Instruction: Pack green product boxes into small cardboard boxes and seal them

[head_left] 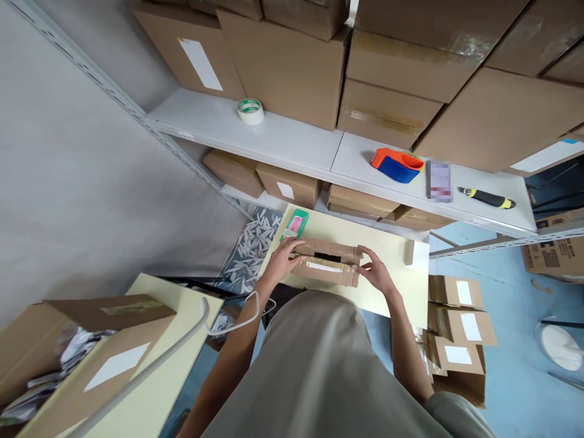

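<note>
A small brown cardboard box [329, 275] rests on the pale yellow table [392, 292] in front of my body. Its top flaps stand partly apart, with a dark gap between them, and a white label strip lies along the near side. My left hand [281, 263] grips the left end, fingers on the far flap and thumb on the near one. At the right end my right hand [376, 274] holds the box in the same way, finger and thumb at the flap edges. A green and pink packet [295, 223] lies just beyond my left hand.
A grey shelf [301, 137] behind holds large cartons [292, 67], a tape roll [250, 112], an orange and blue tape dispenser [398, 165] and a yellow-black cutter [488, 198]. A small white box [416, 253] stands at the table's right. Labelled cartons [460, 325] sit below right; an open carton [114, 359] is left.
</note>
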Tool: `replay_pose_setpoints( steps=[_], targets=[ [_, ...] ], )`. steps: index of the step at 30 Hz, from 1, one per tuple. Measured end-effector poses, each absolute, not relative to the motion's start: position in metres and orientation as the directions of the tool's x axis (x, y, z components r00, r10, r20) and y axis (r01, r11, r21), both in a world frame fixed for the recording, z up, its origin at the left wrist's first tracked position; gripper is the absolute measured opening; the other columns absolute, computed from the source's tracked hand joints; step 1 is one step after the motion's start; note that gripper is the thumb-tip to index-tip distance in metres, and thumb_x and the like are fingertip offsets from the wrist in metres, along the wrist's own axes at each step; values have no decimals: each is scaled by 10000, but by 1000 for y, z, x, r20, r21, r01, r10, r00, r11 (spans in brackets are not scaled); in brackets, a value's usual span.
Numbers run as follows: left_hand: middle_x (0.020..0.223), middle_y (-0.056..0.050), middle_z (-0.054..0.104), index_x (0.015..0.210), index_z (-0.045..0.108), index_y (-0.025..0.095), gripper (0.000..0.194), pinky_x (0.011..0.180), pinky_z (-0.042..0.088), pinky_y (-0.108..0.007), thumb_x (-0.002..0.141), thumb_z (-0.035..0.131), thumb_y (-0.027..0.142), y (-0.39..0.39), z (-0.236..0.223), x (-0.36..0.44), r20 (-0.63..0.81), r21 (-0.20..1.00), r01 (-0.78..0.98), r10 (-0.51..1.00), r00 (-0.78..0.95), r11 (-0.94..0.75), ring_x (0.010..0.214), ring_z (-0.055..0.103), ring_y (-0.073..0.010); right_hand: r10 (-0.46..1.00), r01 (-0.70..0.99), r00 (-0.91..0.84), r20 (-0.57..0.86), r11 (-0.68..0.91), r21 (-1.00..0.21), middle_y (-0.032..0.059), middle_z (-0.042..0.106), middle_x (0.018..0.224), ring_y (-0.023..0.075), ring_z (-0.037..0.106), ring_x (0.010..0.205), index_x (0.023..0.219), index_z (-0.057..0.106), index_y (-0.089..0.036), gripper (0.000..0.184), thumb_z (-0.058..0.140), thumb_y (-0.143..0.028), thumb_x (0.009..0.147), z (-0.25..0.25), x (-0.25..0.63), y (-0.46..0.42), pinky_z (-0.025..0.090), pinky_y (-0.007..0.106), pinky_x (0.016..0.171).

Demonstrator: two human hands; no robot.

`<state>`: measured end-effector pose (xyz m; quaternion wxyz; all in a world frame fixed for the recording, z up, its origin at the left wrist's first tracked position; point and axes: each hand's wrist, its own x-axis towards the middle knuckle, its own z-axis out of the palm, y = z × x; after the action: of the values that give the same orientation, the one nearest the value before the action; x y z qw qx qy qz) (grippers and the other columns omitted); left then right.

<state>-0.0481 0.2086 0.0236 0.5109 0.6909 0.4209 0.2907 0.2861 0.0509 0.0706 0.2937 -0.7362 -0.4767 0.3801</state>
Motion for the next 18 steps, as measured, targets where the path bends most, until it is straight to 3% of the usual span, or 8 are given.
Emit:
replay_pose_setpoints(
  steps=[3, 7, 10, 12, 15, 17, 18],
  targets=[
    [1369, -99, 719, 1147, 840, 302, 274, 970, 641, -390, 883, 853, 376, 205, 16, -45, 18, 941, 291, 885, 465, -172, 1264, 702, -327, 942, 538, 252, -220, -325, -777, 90, 652, 1522, 185, 776, 798, 1417, 709, -322, 509, 744, -496, 940, 65, 285, 51, 702, 418, 832],
    [1211, -94, 765, 1068, 832, 271, 215, 908, 640, -372, 981, 740, 444, 206, 5, -41, 34, 942, 284, 893, 450, -179, 982, 741, -245, 954, 547, 225, -197, -291, -785, 111, 639, 1538, 196, 764, 834, 1428, 702, -302, 542, 737, -557, 951, 64, 281, 51, 709, 406, 776],
    [1209, -97, 768, 1081, 807, 239, 273, 927, 623, -372, 979, 735, 482, 211, -8, -35, -35, 957, 275, 898, 439, -98, 971, 741, -228, 951, 545, 254, -178, -292, -786, 125, 642, 1544, 206, 756, 839, 1448, 693, -293, 560, 655, -632, 1003, 58, 280, 52, 702, 419, 769],
    [1295, -121, 754, 1257, 759, 221, 442, 967, 611, -381, 923, 801, 508, 215, -20, -30, -114, 976, 215, 920, 376, 33, 1061, 747, -245, 926, 510, 334, -176, -335, -792, 150, 647, 1540, 244, 769, 896, 1542, 624, -283, 692, 662, -690, 984, 48, 283, 54, 698, 456, 815],
    [1429, -162, 711, 1526, 592, 211, 831, 1089, 571, -406, 818, 910, 509, 217, -40, -22, -310, 950, 43, 912, 270, 310, 1244, 724, -278, 840, 349, 474, -266, -456, -818, 221, 597, 1600, 366, 750, 1192, 1710, 418, -242, 1121, 783, -819, 821, 25, 291, 55, 659, 545, 1001],
    [1441, -156, 719, 1572, 554, 233, 933, 1147, 544, -419, 781, 938, 548, 216, -52, -20, -444, 866, -82, 834, 328, 493, 1351, 688, -296, 795, 185, 465, -388, -517, -836, 247, 508, 1685, 418, 628, 1435, 1758, 321, -231, 1296, 793, -893, 748, 9, 296, 55, 579, 579, 1144],
    [1427, -151, 733, 1570, 562, 237, 942, 1159, 541, -431, 778, 934, 587, 214, -57, -19, -476, 814, -139, 784, 398, 564, 1383, 674, -305, 796, 103, 404, -450, -528, -843, 238, 472, 1720, 418, 563, 1516, 1769, 298, -243, 1299, 751, -927, 763, 3, 297, 54, 539, 588, 1192]
  ],
)
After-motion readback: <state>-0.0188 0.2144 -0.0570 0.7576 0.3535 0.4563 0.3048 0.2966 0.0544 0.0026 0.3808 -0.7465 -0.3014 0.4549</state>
